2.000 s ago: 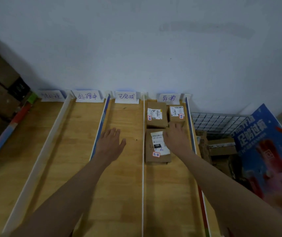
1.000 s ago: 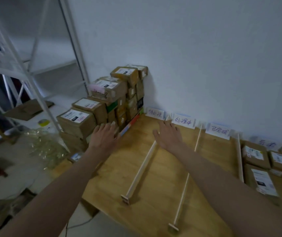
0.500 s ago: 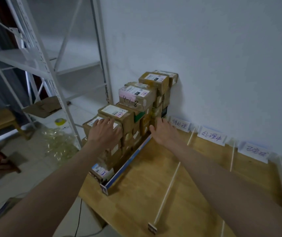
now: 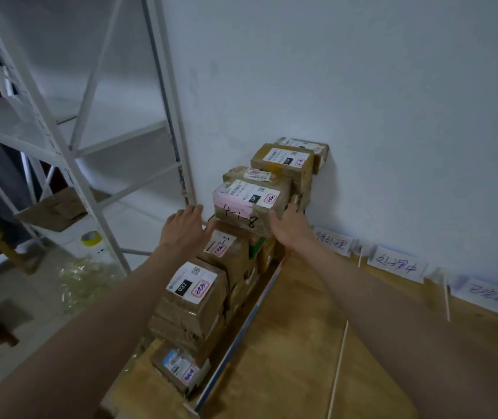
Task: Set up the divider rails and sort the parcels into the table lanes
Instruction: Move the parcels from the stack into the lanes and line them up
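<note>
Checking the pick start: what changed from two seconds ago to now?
Both hands left the right-hand lane and swung to the parcel stack. The right hand now touches the pink-topped parcel; the left hand is open beside it, not touching. The stack hasn't moved.
</note>
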The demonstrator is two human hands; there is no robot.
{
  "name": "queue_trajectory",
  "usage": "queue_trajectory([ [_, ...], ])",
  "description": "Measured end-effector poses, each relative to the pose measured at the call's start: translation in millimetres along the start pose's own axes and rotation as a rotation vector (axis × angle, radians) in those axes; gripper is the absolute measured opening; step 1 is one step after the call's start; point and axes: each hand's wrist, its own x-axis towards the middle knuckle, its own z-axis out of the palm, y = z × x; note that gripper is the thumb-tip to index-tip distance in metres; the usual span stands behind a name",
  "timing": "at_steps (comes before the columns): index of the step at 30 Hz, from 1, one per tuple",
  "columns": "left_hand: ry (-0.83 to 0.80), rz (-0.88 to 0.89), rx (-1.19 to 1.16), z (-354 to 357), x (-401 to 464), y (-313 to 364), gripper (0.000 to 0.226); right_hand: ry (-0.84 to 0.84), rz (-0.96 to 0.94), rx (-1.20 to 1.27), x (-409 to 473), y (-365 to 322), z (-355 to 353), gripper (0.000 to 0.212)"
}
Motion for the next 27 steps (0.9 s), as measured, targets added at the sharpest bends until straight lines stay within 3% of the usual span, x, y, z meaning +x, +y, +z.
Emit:
queue_trajectory([
  [11, -0.129, 0.003, -0.353, 14, 86, 3, 0.064, -0.018, 0.185, 0.297, 42, -11, 15, 0.064],
  [14, -0.136, 0.010, -0.509, 20, 90, 2, 0.057, -0.011, 0.226, 0.342, 43, -17, 15, 0.053],
  [19, -0.144, -0.018, -0.696, 33, 90, -4, 0.075, 0.036, 0.284, 0.397, 32, -29, 16, 0.040],
  [23, -0.100, 0.027, -0.746, 16, 82, 0, 0.044, 0.063, 0.300, 0.512, 10, -44, 6, 0.031],
  [25, -0.071, 0.068, -0.761, 9, 81, -2, 0.040, 0.071, 0.310, 0.567, 1, -53, 0, 0.036],
  [27, -0.029, 0.116, -0.761, 3, 82, -4, 0.042, 0.052, 0.289, 0.586, -8, -59, -6, 0.057],
])
